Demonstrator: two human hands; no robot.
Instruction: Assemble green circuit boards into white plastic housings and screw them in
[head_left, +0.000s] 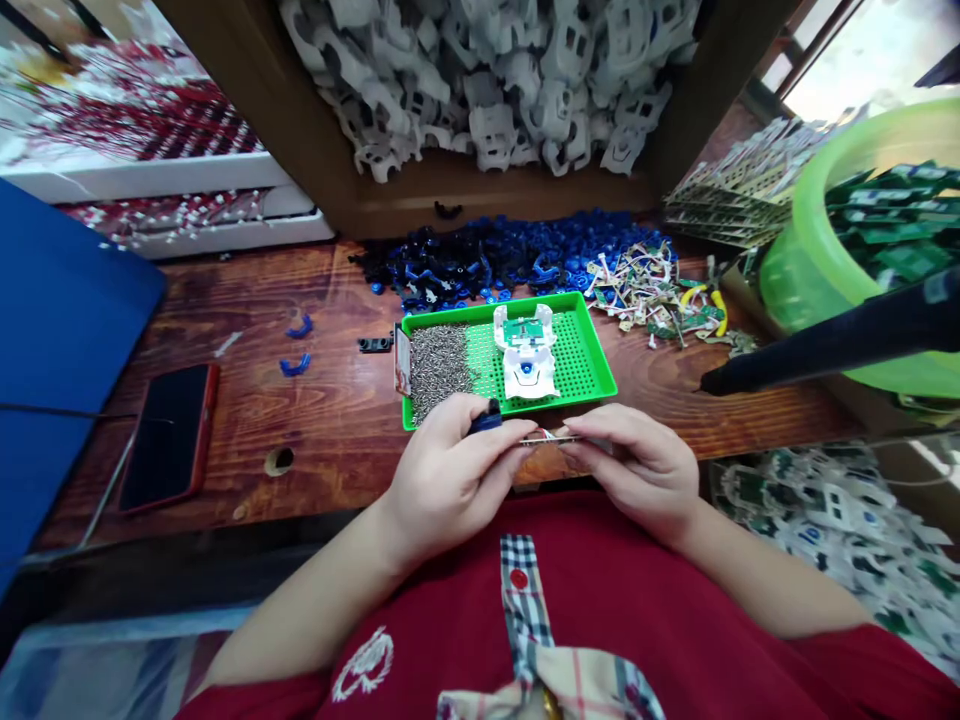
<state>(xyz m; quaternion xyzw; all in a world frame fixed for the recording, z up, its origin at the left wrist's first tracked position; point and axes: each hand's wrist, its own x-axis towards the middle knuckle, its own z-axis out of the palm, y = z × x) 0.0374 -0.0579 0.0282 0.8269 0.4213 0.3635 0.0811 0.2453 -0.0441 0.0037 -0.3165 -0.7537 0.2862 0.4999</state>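
Note:
My left hand [450, 470] is closed near the table's front edge, its fingers curled round a small blue part [486, 418]. My right hand [637, 465] is closed too, pinching one end of a thin wired piece [547, 437] that spans between both hands. Just beyond them stands a green tray [585, 370] with a heap of small screws [439, 365] at its left and a white plastic assembly [526, 352] holding a green circuit board in its middle.
A heap of blue and black parts [495, 260] and wired boards [645, 295] lies behind the tray. A wooden box of white housings [495, 80] stands at the back. A phone [169, 435] lies left. A green tub of circuit boards [870, 230] and a black tool [825, 345] are right.

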